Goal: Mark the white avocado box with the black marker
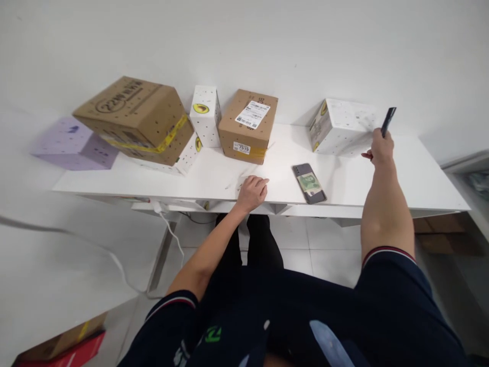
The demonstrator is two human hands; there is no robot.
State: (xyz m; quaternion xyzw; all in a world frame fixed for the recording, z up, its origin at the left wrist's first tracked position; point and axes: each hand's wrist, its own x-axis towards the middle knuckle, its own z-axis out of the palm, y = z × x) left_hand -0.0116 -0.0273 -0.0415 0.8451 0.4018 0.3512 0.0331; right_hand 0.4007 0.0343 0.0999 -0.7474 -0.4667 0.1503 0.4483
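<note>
Nearest my camera: dark shirt [290, 306], sleeves reaching out to both hands over the white bench [344, 186]. Right hand [382, 148] is closed around a dark stick [389, 120], upper end poking up past the fist; pen or cutter, I can't tell. That hand sits just beside the white box [349, 127] at the right part of the bench, near the wall; contact with it, I can't tell. Left hand [252, 193] rests palm down by the front edge, fingers loosely bent, nothing visible in it; whether it's open or closing on something underneath, I can't tell. Between the hands lies a phone [304, 168] with a green note [308, 182] on its back. Left of that: a labelled carton [244, 136], a slim white box [204, 122], and a larger taped carton [133, 114] above another white box [186, 159], with a lilac box [76, 148] at the far left end. Step in hand, my call: handling the stick near the right-hand white box. Next move, I'd judge, calls for a firm grip on the stick and clearance from that box's corner.
</note>
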